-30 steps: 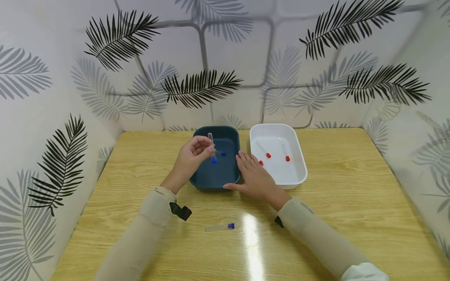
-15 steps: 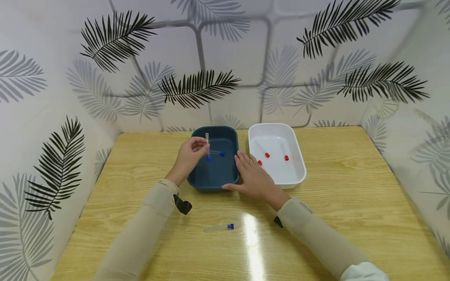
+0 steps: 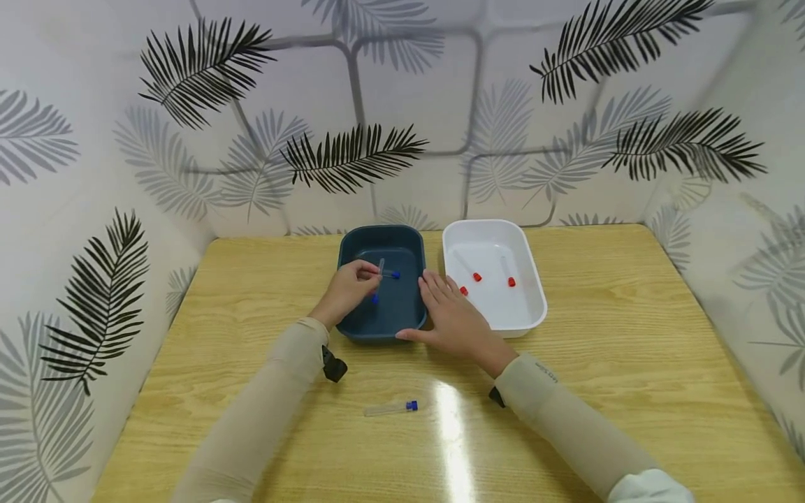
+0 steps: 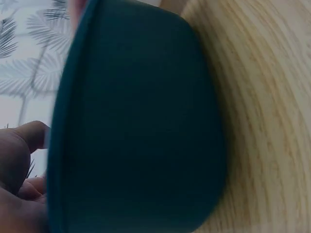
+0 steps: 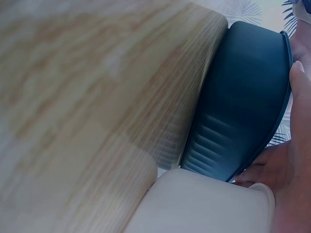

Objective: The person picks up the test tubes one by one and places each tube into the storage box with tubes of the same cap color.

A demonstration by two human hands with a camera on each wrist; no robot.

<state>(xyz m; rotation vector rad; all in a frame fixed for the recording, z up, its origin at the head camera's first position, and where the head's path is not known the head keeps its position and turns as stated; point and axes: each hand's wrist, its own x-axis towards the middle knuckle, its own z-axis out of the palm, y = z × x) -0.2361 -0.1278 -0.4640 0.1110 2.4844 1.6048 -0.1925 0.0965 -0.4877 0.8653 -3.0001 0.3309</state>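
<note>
Low inside the dark blue bin [image 3: 402,318], my left hand [image 3: 351,288] pinches a clear test tube [image 3: 381,265] whose blue cap [image 3: 374,299] points down toward me. A second blue-capped test tube [image 3: 390,274] lies on the bin's floor, crossing behind the held one. My right hand [image 3: 455,318] rests on the bin's right rim with straight fingers, the thumb along its near right corner. In the left wrist view the bin's wall [image 4: 141,121] hides the held tube, and only part of the hand [image 4: 17,165] shows.
Right beside the dark bin stands a white bin [image 3: 539,300] with several red-capped tubes [image 3: 508,269] in it. Another blue-capped test tube [image 3: 393,408] lies on the wooden table [image 3: 629,349] nearer to me. A leaf-patterned wall covering [image 3: 428,98] closes off the back.
My left hand has lowered the test tube deeper into the dark bin and moved slightly toward me. The right hand has stayed on the bin's rim.
</note>
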